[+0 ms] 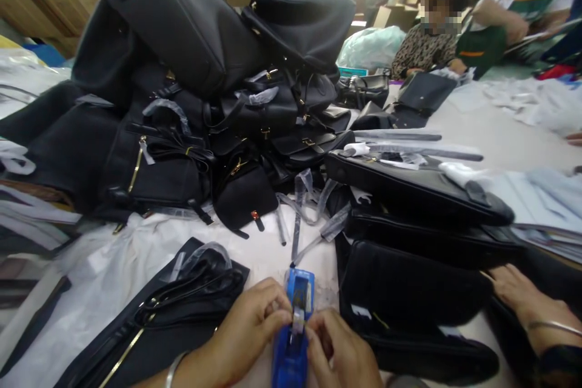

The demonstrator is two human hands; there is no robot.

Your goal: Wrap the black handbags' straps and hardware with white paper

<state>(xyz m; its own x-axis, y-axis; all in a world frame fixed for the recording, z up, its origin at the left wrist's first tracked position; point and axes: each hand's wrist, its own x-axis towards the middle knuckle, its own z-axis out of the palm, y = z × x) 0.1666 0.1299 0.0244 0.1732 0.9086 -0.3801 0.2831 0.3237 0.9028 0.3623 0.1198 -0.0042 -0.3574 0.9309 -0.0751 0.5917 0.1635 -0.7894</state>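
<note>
A blue tape dispenser (295,327) stands on the white-covered table at the bottom centre. My left hand (248,330) and my right hand (339,351) meet over it, fingers pinched on the strip of clear tape (297,315) coming off it. A black bag with a gold zip (159,315) lies under my left wrist. A flat stack of black bags (409,279) sits just right of my right hand.
A tall heap of black handbags (195,103) fills the middle and left. Loose plastic-wrapped straps (309,206) lie between heap and stack. Another person's hand with a bangle (527,303) rests at the right. Other people sit at the far right by white wrapping paper (531,103).
</note>
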